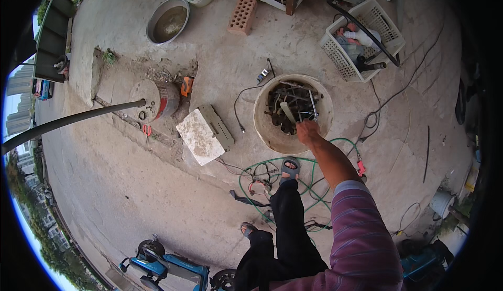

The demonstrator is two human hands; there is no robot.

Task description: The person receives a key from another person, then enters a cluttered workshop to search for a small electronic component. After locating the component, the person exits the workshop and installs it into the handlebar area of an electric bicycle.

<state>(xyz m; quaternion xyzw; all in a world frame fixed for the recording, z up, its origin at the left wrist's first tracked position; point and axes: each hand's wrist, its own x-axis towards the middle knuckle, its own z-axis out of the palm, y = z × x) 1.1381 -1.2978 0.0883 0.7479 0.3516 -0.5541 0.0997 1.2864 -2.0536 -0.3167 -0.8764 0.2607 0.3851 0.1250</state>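
Observation:
My right hand [308, 130] reaches over the near rim of a round, dirty whitish tub [260, 121]. Its fingers are curled closed at the edge of the contents; what they grip is too small and hidden to name. Inside the tub lies a tangle of dark, rusty metal tools and parts [290, 95]. Just left of the hand, a pale flat handle [287, 112] slants up out of the pile. Against the right side of the pile leans a shiny metal rod [313, 102]. My left hand is out of the picture.
Around my feet coil a green hose [246, 170] and cables. A white-topped metal box [199, 136] and a drum [152, 100] stand left. Beyond are a metal basin [152, 26], a perforated brick [242, 17] and a plastic basket [335, 60]. A blue scooter [173, 267] stands near.

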